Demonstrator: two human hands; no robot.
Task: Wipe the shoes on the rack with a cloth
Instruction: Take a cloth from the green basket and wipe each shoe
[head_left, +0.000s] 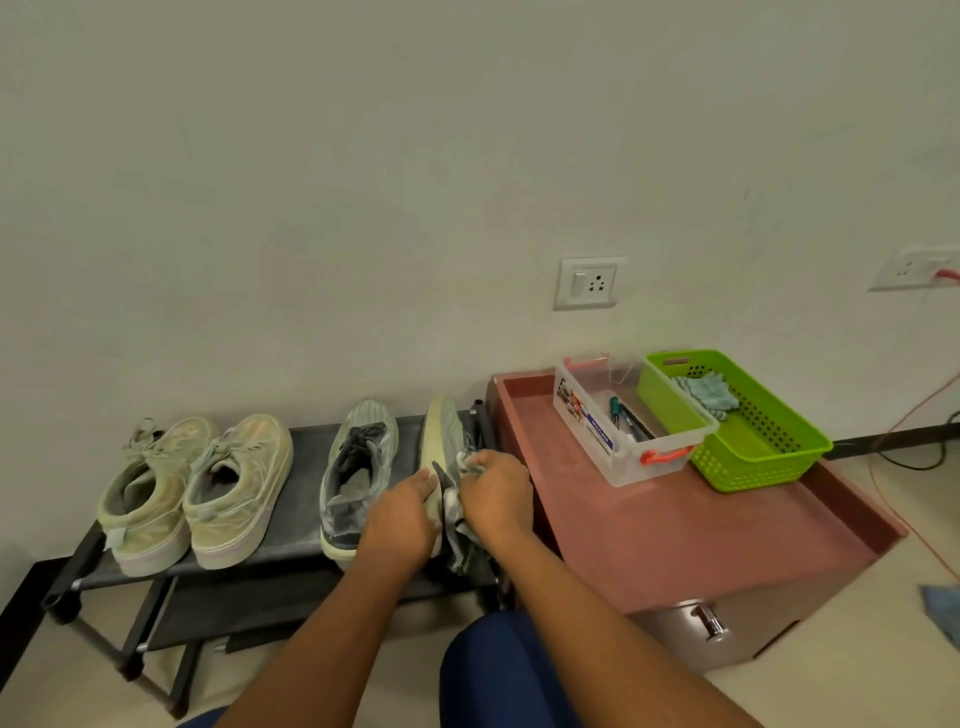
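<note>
Several shoes stand on the top shelf of a black shoe rack (306, 441). At the left are two pale beige sneakers (150, 499) (239, 493), then a grey laced sneaker (353, 457). The rightmost grey sneaker (441, 431) is tipped on its side, sole to the left. My left hand (400, 514) holds its heel and sole. My right hand (493, 493) grips a bunched grey-white cloth (462, 462) pressed against the shoe's upper; the cloth's tail hangs down below the hand.
A reddish-topped metal trunk (675, 530) stands right of the rack. On it are a clear plastic box (623, 457) with pens and a green basket (769, 457) holding another cloth (706, 395). Wall sockets and an orange cable are at the right. My blue-clad knee (493, 670) is below.
</note>
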